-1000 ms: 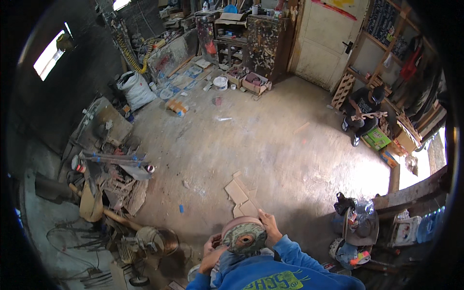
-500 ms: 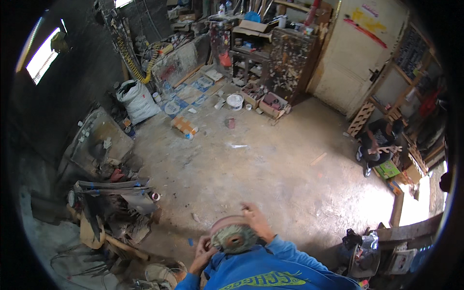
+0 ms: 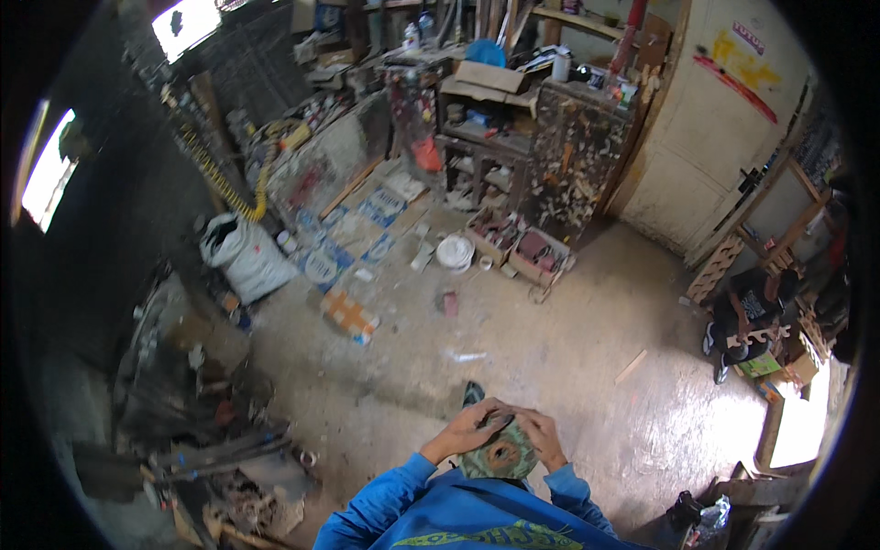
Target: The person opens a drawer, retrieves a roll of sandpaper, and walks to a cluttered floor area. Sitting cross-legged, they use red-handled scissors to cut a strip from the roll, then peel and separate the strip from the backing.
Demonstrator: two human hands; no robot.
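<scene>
In front of my blue sweatshirt (image 3: 477, 513) is a round, mottled green thing (image 3: 477, 466) with a brown opening in its middle. It looks like a camouflage cap, though I cannot be sure of its kind. My left hand (image 3: 478, 423) lies closed over its far left edge, fingers bent. Against its far right side, my right hand (image 3: 543, 437) grips with curved fingers, and the two hands nearly meet at the top. A dark greenish tip (image 3: 473, 394), perhaps a shoe, shows just beyond my left hand.
Ahead on the concrete floor stand a white bucket (image 3: 455, 252) and boxes of reddish pieces (image 3: 539, 257). A taped cardboard package (image 3: 349, 316) lies nearer. Scrap (image 3: 243, 486) is heaped at the left. At the right a person (image 3: 753, 307) sits beside a wooden rack.
Both hands have shifted to the far edge of the green thing; the left came up from its near left side. The pinkish band along it no longer shows. My view has turned somewhat.
</scene>
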